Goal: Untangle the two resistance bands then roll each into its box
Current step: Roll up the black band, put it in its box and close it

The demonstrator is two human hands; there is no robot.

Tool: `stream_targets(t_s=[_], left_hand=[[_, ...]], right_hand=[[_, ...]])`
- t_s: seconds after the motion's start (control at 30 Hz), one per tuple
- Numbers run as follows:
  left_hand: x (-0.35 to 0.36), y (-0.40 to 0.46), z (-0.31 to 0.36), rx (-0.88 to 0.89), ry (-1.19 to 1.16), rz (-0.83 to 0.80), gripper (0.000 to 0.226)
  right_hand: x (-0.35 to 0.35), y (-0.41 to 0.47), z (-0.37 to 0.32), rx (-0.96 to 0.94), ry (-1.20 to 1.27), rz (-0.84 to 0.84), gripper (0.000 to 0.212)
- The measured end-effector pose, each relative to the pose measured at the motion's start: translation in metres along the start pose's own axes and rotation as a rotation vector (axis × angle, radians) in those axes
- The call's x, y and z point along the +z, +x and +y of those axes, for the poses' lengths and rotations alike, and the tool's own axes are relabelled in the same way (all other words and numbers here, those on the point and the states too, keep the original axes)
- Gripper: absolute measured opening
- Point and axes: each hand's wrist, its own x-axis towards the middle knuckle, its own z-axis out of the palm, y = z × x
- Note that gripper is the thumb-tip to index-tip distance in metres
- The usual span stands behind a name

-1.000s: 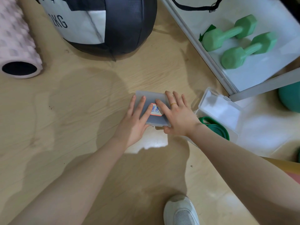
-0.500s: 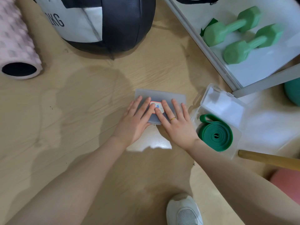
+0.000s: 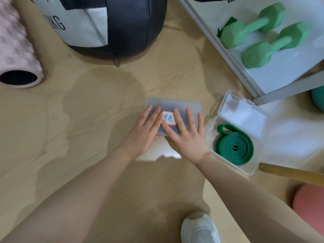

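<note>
Wood-grain floor (image 3: 105, 106), flat hands on frosted plastic box (image 3: 173, 106).

Both bare forearms reach in from the lower edge and converge toward the centre: the left from about 7 o'clock, the right from about 4 o'clock. The left hand (image 3: 144, 133) lies palm down, fingers straight and close together, pointing toward 1 o'clock. The right hand (image 3: 186, 137) lies palm down just beside it, fingers straight and spread, pointing toward 12 o'clock, a gold ring on one finger. The two index fingers touch or nearly touch.
</note>
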Motion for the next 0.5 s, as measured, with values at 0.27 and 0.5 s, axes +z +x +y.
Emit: stream_targets(t_s=[0.27,0.5], left_hand=[[0.002,-0.004,0.005,-0.108,-0.174,-0.014,0.071],[-0.033,0.017,0.028,-1.265,-1.273,0.043,0.052]], right_hand=[[-0.011,-0.006,0.005,-0.012,0.187,-0.228,0.063],[-0.037,0.004,0.013,1.111,1.101,-0.343,0.05]])
